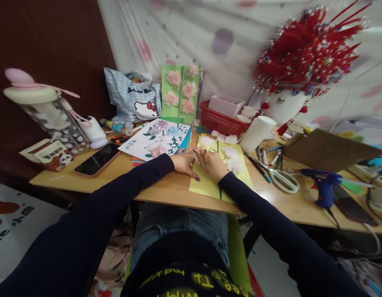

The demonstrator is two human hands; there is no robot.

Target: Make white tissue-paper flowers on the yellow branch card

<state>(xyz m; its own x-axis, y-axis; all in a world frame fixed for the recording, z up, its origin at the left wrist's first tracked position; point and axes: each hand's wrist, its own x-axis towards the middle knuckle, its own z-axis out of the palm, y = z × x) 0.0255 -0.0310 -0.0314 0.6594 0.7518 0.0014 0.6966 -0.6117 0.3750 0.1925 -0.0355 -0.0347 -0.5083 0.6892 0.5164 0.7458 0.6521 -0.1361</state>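
A yellow sheet of paper (203, 185) lies at the table's front edge, with green stems and fluffy white paper flowers (234, 160) on it. My left hand (183, 162) rests at its left edge, laid fairly flat with the thumb stretched out. My right hand (212, 165) is over the sheet, fingers bent and pinched together against the left hand's fingertips. Whatever is between those fingertips is too small or hidden to make out. Just left of my hands is a white sheet with pink, blue and white flowers (158, 138), over coloured papers.
Scissors (283, 180), markers (275, 159) and a blue glue gun (323, 185) lie to the right. Behind stand a red basket (220, 121), a white roll (258, 134) and a green flower card (180, 93). A phone (98, 160) and a bottle (48, 111) are left.
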